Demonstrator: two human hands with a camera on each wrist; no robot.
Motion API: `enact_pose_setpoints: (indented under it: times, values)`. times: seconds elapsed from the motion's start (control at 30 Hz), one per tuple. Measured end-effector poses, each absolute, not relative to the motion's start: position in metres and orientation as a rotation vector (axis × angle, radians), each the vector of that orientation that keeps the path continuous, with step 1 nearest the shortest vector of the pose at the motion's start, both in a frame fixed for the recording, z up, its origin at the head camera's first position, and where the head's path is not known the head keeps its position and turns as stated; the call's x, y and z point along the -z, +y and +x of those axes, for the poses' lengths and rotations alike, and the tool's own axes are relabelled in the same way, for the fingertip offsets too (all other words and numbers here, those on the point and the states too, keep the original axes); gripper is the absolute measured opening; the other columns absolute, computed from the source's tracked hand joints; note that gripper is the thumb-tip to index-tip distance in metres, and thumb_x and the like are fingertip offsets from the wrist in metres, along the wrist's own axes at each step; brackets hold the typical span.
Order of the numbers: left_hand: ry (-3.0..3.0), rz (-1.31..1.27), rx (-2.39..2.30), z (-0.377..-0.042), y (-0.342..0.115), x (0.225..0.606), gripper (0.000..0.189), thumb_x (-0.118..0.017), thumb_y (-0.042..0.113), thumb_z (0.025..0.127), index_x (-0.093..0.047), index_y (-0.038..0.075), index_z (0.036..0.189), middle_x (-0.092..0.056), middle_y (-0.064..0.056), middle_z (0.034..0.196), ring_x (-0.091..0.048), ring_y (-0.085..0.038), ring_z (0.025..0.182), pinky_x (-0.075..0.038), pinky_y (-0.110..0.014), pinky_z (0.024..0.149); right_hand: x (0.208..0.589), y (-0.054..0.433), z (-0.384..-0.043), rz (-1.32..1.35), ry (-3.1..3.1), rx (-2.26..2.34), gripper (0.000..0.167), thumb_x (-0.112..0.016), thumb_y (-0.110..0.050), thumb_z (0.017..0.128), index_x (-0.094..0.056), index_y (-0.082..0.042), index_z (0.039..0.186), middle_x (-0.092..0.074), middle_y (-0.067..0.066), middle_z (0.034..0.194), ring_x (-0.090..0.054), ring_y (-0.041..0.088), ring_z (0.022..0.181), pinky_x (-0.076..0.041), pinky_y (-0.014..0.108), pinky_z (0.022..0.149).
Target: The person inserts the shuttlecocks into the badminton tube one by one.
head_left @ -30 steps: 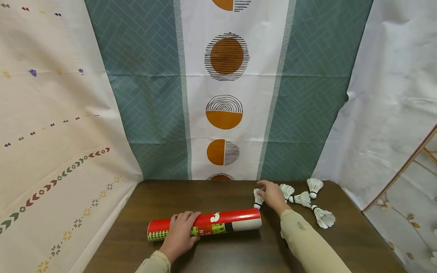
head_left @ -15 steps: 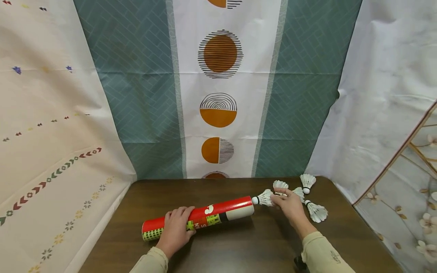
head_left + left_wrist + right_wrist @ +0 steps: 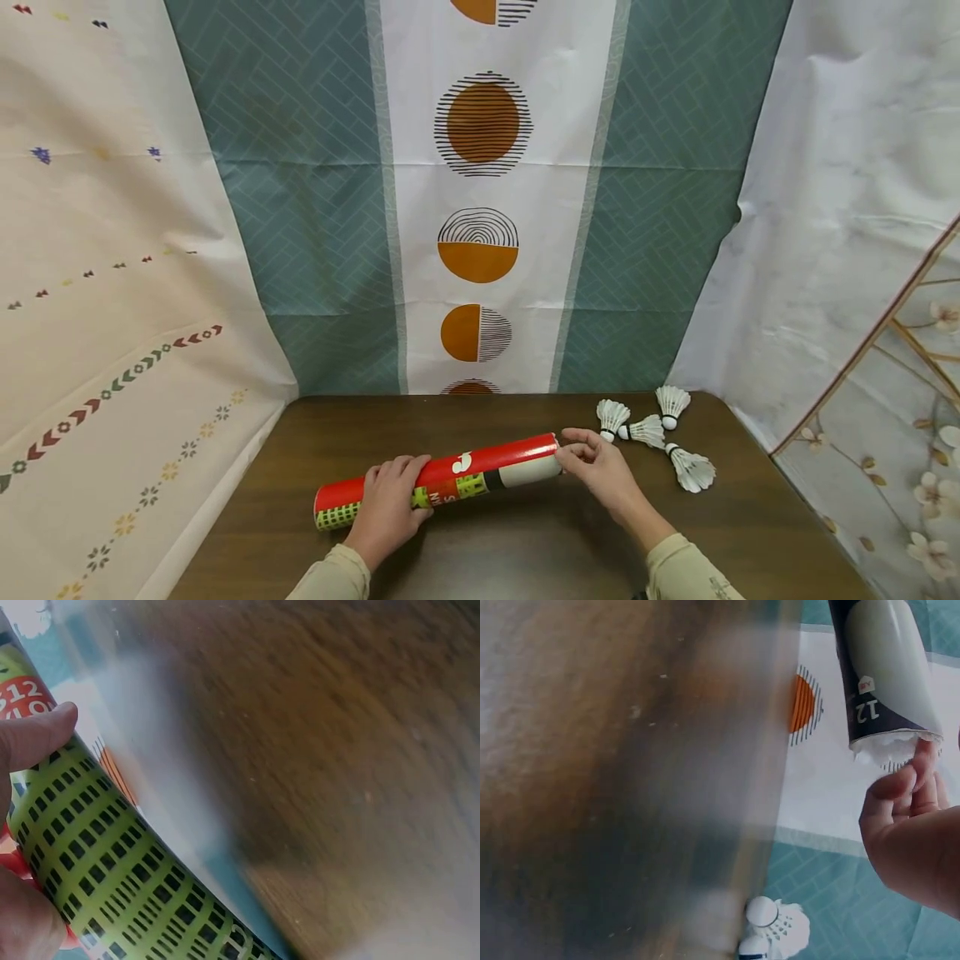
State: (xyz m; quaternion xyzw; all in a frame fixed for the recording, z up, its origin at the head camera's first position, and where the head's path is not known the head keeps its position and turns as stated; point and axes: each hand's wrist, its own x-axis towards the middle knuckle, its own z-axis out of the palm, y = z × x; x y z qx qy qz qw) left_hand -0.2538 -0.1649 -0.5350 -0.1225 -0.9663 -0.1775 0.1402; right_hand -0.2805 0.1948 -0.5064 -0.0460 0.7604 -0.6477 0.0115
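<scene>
A red, green and white shuttlecock tube [image 3: 487, 472] lies slanted above the dark table, its right end higher in the head view. My left hand [image 3: 392, 504] grips it near the left end; the left wrist view shows the thumb [image 3: 49, 735] across its green patterned side. At the tube's right end is my right hand [image 3: 600, 471]. In the right wrist view, white feather edges [image 3: 885, 744] of a shuttlecock stick slightly out of the tube's mouth, and a finger of my right hand [image 3: 911, 825] touches there, with the thumb apart from it. The shuttlecock's cork is hidden inside.
Several white shuttlecocks lie at the table's back right, among them one [image 3: 612, 417] near the right hand and one [image 3: 692, 469] farther right. The brown table [image 3: 495, 558] meets a patterned cloth [image 3: 480, 333] behind and cloths on both sides.
The right hand picked up a shuttlecock, brought it cork first to the tube's right end, and pushed it almost wholly inside. The tube's right end rose; the left hand kept its grip.
</scene>
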Motion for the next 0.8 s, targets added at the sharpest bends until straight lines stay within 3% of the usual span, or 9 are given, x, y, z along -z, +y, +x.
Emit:
enact_pose_setpoints:
  times: [0.17, 0.33, 0.53, 0.8]
  values:
    - [-2.787, -0.359, 0.522, -0.253, -0.167, 0.535, 0.083, -0.103, 0.028, 0.069, -0.063, 0.016, 0.141, -0.069, -0.008, 0.131, -0.063, -0.033, 0.123, -0.045, -0.066, 0.109, 0.511, 0.195, -0.281, -0.258, 2.415, 1.968, 0.067, -0.084, -0.011, 0.092, -0.051, 0.003, 0.149, -0.077, 0.019, 0.106, -0.072, 0.014, 0.087, -0.063, 0.024, 0.080]
    - [-2.788, -0.386, 0.515, -0.253, -0.166, 0.534, 0.083, -0.103, 0.028, 0.069, -0.064, 0.015, 0.141, -0.069, -0.008, 0.131, -0.063, -0.034, 0.123, -0.045, -0.066, 0.109, 0.513, 0.195, -0.278, -0.365, 2.363, 1.921, 0.072, -0.077, -0.014, 0.100, -0.039, -0.003, 0.160, -0.077, 0.024, 0.117, -0.074, 0.016, 0.097, -0.058, 0.021, 0.088]
    - [-2.802, -0.397, 0.481, -0.251, -0.169, 0.534, 0.082, -0.103, 0.028, 0.069, -0.064, 0.015, 0.140, -0.070, -0.009, 0.130, -0.063, -0.035, 0.122, -0.046, -0.066, 0.109, 0.517, 0.192, -0.275, -0.468, 2.285, 1.887, 0.078, -0.069, -0.016, 0.105, -0.023, -0.005, 0.168, -0.070, 0.030, 0.135, -0.072, 0.008, 0.110, -0.054, 0.018, 0.094]
    - [-2.767, -0.479, 0.343, -0.255, -0.172, 0.543, 0.083, -0.099, 0.036, 0.074, -0.060, 0.017, 0.145, -0.069, -0.007, 0.129, -0.065, -0.032, 0.119, -0.047, -0.062, 0.107, 0.518, 0.193, -0.277, -0.433, 2.299, 1.907, 0.079, -0.069, -0.013, 0.105, -0.024, -0.007, 0.169, -0.070, 0.030, 0.135, -0.073, 0.015, 0.112, -0.054, 0.018, 0.093]
